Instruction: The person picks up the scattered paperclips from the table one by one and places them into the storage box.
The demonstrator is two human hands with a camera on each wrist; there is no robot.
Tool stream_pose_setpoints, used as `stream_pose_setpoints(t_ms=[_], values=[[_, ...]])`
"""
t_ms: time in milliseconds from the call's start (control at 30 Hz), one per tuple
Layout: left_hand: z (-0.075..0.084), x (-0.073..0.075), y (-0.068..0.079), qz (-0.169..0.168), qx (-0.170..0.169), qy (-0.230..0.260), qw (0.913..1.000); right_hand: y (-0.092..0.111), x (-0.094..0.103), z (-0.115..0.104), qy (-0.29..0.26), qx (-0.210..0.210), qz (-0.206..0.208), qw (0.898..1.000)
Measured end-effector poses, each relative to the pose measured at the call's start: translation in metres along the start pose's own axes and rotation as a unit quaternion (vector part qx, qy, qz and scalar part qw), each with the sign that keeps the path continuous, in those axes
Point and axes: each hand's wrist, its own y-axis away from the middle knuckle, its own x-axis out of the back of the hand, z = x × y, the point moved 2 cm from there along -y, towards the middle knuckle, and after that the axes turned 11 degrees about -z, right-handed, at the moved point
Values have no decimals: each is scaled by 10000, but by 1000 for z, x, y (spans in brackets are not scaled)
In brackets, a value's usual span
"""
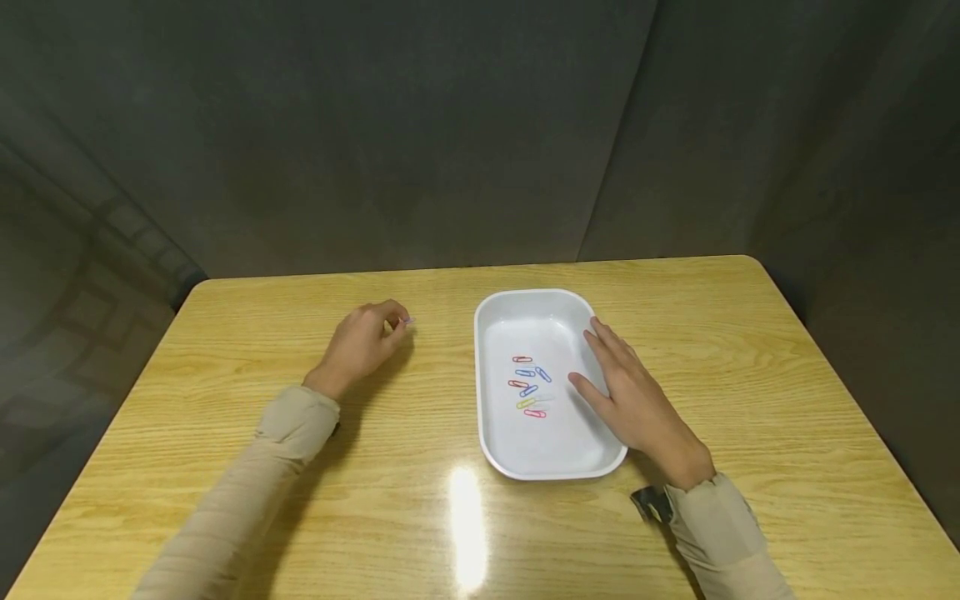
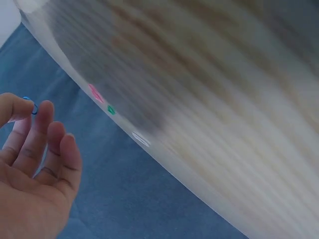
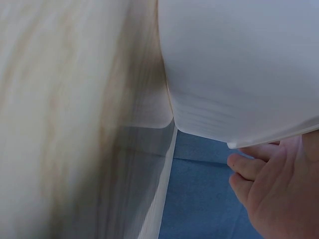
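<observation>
In the left wrist view, my left hand point(image 2: 40, 169) pinches a blue paper clip point(image 2: 34, 107) between thumb and forefinger. From the head view this left hand point(image 1: 363, 343) hovers low over the table, left of a white tray point(image 1: 481, 400). A pink paper clip point(image 2: 95, 93), a green one point(image 2: 110, 109) and a pale one point(image 2: 141, 139) lie on the tabletop near it. My right hand point(image 1: 633, 396) lies along the tray's right rim, fingers straight and thumb stretched over the inside. Several coloured paper clips point(image 1: 528, 391) lie loosely grouped in the tray.
The wooden table point(image 1: 420, 525) has its far edge a little beyond the tray. Dark curtains point(image 1: 375, 142) hang behind it and on both sides. A bright reflection shines on the wood in front of the tray.
</observation>
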Motion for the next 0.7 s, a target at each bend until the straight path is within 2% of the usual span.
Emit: stream_pose_setpoints(t_ms=[700], values=[[36, -13, -1, 280, -645, 326, 9970, 0, 0, 0, 12, -25, -20, 10000]])
